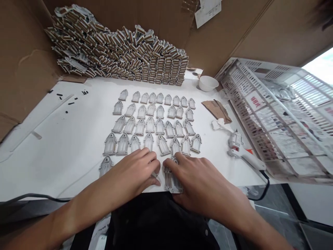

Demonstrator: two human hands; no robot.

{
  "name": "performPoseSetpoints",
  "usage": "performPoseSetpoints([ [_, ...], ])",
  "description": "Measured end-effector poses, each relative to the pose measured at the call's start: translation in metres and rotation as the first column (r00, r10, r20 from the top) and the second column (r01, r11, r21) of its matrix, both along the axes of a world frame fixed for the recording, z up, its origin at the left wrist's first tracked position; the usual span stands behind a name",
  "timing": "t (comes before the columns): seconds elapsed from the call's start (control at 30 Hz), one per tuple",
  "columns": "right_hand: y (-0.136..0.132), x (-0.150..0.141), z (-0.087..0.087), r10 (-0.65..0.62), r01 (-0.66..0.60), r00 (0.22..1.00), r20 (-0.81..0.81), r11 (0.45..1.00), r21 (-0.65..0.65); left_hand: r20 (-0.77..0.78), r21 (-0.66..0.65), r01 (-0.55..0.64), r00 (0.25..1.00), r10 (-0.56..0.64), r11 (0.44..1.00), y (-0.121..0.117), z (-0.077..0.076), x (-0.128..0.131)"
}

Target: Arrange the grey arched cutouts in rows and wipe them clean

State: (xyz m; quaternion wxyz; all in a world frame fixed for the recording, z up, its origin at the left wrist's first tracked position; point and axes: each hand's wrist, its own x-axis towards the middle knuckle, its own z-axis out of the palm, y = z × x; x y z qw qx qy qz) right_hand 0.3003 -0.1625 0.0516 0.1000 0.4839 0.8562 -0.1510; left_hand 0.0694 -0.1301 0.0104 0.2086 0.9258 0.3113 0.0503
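My right hand (196,175) is closed around a small stack of grey, pointed-arch window pieces (168,180) at the table's near edge. The stack's layered edges face left. My left hand (142,170) hovers just left of that stack, fingers bent, with a gap between thumb and forefinger and nothing visible in it. Beyond both hands, several rows of the same arched pieces (150,125) lie flat on the white table (78,132). One more arched piece (106,166) is partly covered by my left forearm.
A large stacked pile of such pieces (125,55) leans against the cardboard wall (208,45). To the right are a white bowl (208,83), a torn cardboard scrap (217,110), a glue gun (240,149) with its cord, and a white plastic crate (260,114) holding bags.
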Motion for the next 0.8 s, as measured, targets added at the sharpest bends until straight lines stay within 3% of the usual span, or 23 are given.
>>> performPoseSetpoints([
  [0.43, 0.001, 0.004, -0.001, -0.019, 0.019, 1.000, -0.006, 0.999, -0.028, 0.051, -0.038, 0.037, 0.998, -0.035, 0.999, 0.007, 0.004, 0.001],
  [0.6, 0.000, 0.005, -0.003, -0.017, 0.017, 1.000, -0.020, 1.000, 0.003, 0.123, 0.091, 0.043, 0.991, -0.054, 0.995, 0.014, 0.017, -0.012],
  [0.8, -0.003, 0.005, -0.003, -0.023, 0.024, 0.999, -0.029, 0.999, 0.023, 0.275, 0.323, -0.111, 0.961, 0.019, 0.940, 0.039, 0.042, -0.038],
])
